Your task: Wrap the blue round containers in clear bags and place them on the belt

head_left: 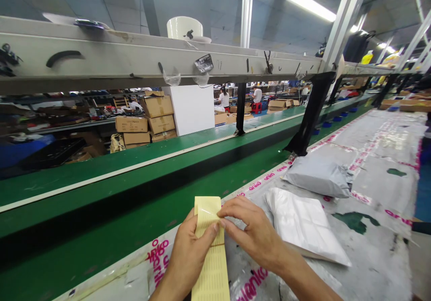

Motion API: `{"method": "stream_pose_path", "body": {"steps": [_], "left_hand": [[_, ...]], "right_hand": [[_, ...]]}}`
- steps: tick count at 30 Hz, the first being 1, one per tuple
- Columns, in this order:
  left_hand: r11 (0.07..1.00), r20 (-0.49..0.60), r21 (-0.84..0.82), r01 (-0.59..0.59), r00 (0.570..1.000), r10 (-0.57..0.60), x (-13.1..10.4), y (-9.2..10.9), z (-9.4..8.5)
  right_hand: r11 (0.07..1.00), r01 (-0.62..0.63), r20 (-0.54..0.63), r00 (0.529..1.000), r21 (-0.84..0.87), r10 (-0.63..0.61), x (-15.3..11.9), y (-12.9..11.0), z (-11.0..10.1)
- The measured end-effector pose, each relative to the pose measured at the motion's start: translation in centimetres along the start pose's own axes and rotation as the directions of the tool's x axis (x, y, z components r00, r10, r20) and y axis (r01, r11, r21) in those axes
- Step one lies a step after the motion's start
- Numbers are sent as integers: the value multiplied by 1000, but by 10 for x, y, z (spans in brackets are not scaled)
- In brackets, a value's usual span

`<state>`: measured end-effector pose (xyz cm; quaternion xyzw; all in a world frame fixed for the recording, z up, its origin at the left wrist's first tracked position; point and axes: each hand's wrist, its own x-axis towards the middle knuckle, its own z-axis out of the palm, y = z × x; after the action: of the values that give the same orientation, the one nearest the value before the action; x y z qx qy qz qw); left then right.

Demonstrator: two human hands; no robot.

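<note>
A stack of yellow printed paper strips (pixel 211 269) with a thin band across it is held upright above the table's front part. My left hand (pixel 193 247) wraps round its left side, with the thumb lying on the front. My right hand (pixel 251 229) pinches at the right edge near the top, thumb and forefinger together. Something clear and shiny lies over the upper part of the strips. Right of my right hand are a stack of white plastic bags (pixel 303 222) and, behind it, a grey plastic package (pixel 318 175).
The table (pixel 373 179) has a torn plastic cover with pink lettering. A green conveyor (pixel 134 202) runs along its left side, under a metal shelf (pixel 134 63) on black posts. Cardboard boxes (pixel 158 112) and two seated people are farther back.
</note>
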<state>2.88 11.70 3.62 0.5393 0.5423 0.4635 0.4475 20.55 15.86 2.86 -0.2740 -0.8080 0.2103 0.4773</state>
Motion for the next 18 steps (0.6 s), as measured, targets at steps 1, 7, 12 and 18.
{"method": "stream_pose_path", "body": {"steps": [1,7,12,18], "left_hand": [[1000,3,-4,-3,1000,3,0,0,0],[1000,16,14,-22,1000,21,0,-3,0],[1000,29,15,-12,1000,12,0,-3,-1],[1000,21,6,11,1000,-11,0,-3,0]], "right_hand": [[1000,4,-11,1000,-1,-4,0,1,0],[1000,-14,11,1000,7,14,0,0,-2],[999,-40,23,999,-9,40,1,-2,-1],[998,-61,32,998,-16,62,-2,-1,0]]}}
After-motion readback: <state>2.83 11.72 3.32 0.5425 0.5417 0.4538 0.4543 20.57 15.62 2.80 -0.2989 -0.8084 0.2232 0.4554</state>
